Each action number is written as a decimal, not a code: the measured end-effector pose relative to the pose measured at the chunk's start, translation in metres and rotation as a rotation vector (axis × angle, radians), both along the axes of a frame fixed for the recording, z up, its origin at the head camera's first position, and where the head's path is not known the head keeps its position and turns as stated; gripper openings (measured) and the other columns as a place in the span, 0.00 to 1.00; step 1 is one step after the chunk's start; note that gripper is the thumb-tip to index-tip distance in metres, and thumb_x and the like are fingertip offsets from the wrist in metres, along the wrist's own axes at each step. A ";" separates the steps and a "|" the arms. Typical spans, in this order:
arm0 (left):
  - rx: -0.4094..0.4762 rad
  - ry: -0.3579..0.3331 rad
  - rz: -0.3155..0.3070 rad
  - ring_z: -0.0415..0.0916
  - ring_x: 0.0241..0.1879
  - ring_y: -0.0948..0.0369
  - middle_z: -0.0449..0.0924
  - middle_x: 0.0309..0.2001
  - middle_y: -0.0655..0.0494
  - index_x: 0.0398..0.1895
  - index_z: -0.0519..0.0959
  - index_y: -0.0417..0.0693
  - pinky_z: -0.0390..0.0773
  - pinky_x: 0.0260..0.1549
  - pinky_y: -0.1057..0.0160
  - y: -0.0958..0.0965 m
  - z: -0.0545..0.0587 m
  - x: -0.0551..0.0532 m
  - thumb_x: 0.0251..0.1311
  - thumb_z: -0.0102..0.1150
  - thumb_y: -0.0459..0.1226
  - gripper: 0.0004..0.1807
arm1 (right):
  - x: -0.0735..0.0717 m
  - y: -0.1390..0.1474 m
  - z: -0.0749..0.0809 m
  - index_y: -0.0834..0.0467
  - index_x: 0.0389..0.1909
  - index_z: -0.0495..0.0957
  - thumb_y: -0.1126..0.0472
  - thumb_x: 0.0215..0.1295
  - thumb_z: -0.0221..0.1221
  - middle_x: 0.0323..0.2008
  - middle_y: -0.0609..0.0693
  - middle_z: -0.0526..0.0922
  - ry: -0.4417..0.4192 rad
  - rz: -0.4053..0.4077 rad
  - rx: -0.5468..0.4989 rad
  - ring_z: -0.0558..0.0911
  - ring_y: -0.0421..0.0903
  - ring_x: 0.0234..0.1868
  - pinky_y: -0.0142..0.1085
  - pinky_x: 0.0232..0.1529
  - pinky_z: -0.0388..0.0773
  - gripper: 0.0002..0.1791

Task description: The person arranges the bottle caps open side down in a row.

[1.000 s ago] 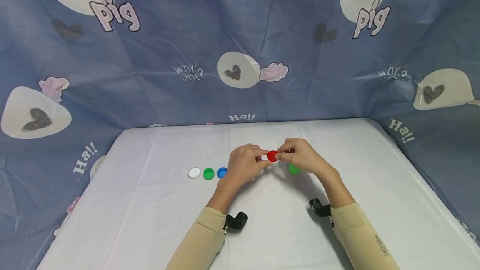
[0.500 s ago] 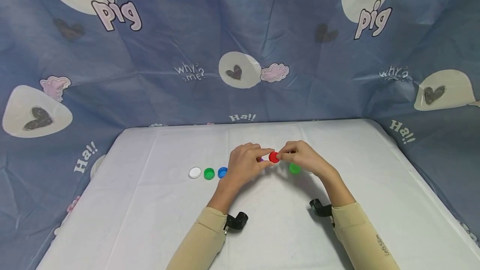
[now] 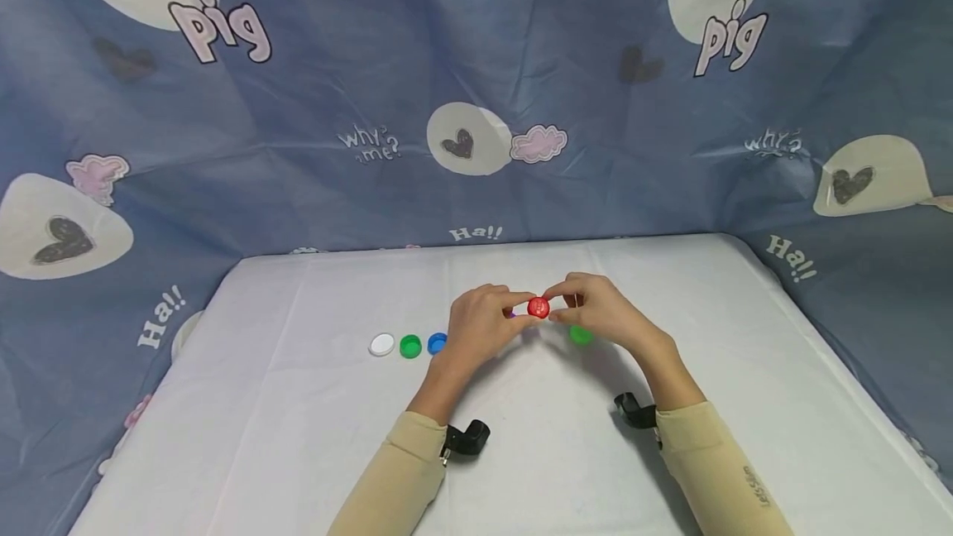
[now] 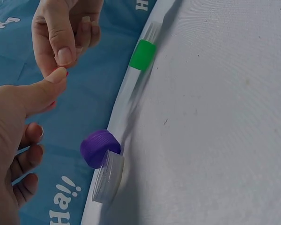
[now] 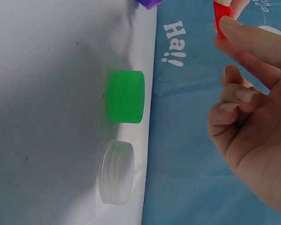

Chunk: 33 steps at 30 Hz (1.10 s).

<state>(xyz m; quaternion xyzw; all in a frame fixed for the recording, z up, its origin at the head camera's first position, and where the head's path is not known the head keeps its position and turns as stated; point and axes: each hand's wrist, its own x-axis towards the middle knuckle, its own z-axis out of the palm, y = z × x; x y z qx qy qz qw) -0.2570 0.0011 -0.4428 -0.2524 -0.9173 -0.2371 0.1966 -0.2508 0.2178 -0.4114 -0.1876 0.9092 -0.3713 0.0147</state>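
Note:
Above the table, a small red bottle cap (image 3: 538, 308) is held up between my two hands, its round face with faint pale marks toward the head camera. My left hand (image 3: 480, 327) pinches it from the left by thumb and index finger. From the right, thumb and index finger of my right hand (image 3: 606, 310) grip its edge. In the right wrist view the red cap (image 5: 221, 21) stands edge-on under the right thumb. My left thumb hides most of it in the left wrist view. The other right-hand fingers are curled loosely.
Left on the white tabletop (image 3: 298, 437) lie a white cap (image 3: 382, 344), a green one (image 3: 410, 346) and a blue one (image 3: 437, 342). Behind my hands are a purple cap (image 4: 100, 147), a clear cap (image 4: 108, 177), a bright green cap (image 5: 126, 97) and another clear cap (image 5: 117, 172).
The red cap has turned in my fingers, so its marked face now shows to the head camera. My right fingertips have shifted to its edge. Both arms stay nearly in place.

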 end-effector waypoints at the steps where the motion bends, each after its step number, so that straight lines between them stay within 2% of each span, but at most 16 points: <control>1: 0.001 -0.018 0.002 0.66 0.23 0.71 0.70 0.18 0.70 0.46 0.87 0.73 0.62 0.23 0.69 0.001 0.000 0.000 0.48 0.72 0.60 0.21 | 0.000 0.000 0.000 0.51 0.44 0.87 0.65 0.55 0.68 0.24 0.46 0.69 0.009 -0.002 0.003 0.68 0.44 0.28 0.34 0.29 0.65 0.15; 6: -0.025 -0.067 0.013 0.70 0.24 0.70 0.75 0.21 0.69 0.46 0.87 0.75 0.65 0.23 0.69 0.006 0.002 0.000 0.48 0.70 0.62 0.20 | 0.000 0.002 0.000 0.52 0.43 0.88 0.65 0.55 0.69 0.23 0.46 0.67 0.017 -0.016 0.045 0.67 0.43 0.27 0.33 0.29 0.62 0.13; 12: -0.094 -0.106 0.032 0.78 0.28 0.66 0.88 0.33 0.66 0.46 0.87 0.75 0.68 0.22 0.67 0.016 0.000 -0.001 0.48 0.68 0.64 0.21 | 0.000 0.006 -0.002 0.51 0.43 0.89 0.63 0.56 0.68 0.23 0.46 0.71 -0.027 -0.018 0.119 0.68 0.43 0.26 0.34 0.29 0.64 0.13; 18: -0.170 -0.124 0.042 0.84 0.32 0.63 0.89 0.42 0.66 0.46 0.87 0.75 0.68 0.20 0.67 0.023 -0.002 0.000 0.47 0.69 0.65 0.22 | 0.000 0.011 -0.005 0.50 0.44 0.88 0.61 0.57 0.69 0.27 0.45 0.77 -0.075 -0.012 0.168 0.71 0.44 0.28 0.36 0.30 0.67 0.13; 25: -0.198 -0.117 0.025 0.76 0.22 0.65 0.89 0.36 0.65 0.43 0.88 0.74 0.62 0.15 0.68 0.029 -0.008 -0.002 0.46 0.70 0.65 0.21 | -0.002 0.012 -0.010 0.51 0.44 0.88 0.58 0.55 0.70 0.36 0.46 0.83 -0.112 -0.022 0.247 0.74 0.43 0.30 0.36 0.32 0.70 0.14; 28: -0.203 -0.117 0.019 0.75 0.22 0.65 0.89 0.34 0.66 0.41 0.88 0.74 0.61 0.15 0.68 0.030 -0.011 -0.002 0.45 0.70 0.65 0.20 | -0.002 0.012 -0.012 0.50 0.44 0.88 0.58 0.55 0.71 0.37 0.46 0.83 -0.120 -0.021 0.274 0.75 0.43 0.31 0.36 0.33 0.71 0.14; 33: -0.224 -0.130 0.013 0.71 0.25 0.64 0.87 0.31 0.66 0.38 0.89 0.72 0.62 0.24 0.66 0.033 -0.012 -0.003 0.42 0.72 0.64 0.19 | -0.003 0.010 -0.014 0.49 0.42 0.89 0.56 0.55 0.71 0.39 0.44 0.83 -0.127 -0.017 0.329 0.76 0.42 0.33 0.35 0.33 0.71 0.13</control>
